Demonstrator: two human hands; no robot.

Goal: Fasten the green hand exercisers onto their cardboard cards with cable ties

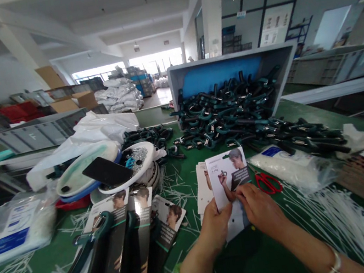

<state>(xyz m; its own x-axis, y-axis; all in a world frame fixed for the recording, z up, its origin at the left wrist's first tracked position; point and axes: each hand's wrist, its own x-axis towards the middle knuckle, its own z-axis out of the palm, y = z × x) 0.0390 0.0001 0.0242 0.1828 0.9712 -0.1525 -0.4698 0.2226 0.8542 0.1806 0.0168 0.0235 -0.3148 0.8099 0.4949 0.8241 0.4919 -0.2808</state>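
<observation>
My left hand (215, 225) and my right hand (259, 208) both pinch the lower edge of a white printed packaging card (227, 175), held upright over the green table (255, 264). A small stack of the same cards (202, 189) lies just behind it. Left of my hands, finished cards with dark green hand grippers fastened on them (116, 245) lie overlapped. A heap of loose dark green hand grippers (242, 121) spills from a tipped grey crate (220, 74) at the back.
Red-handled scissors (268, 182) lie right of the card. White cable ties (342, 217) are scattered over the table, with bags of them at the right (295, 168) and far left (15, 225). Stacked dishes under a black phone (107, 171) and a white plastic bag (97, 132) sit at the left.
</observation>
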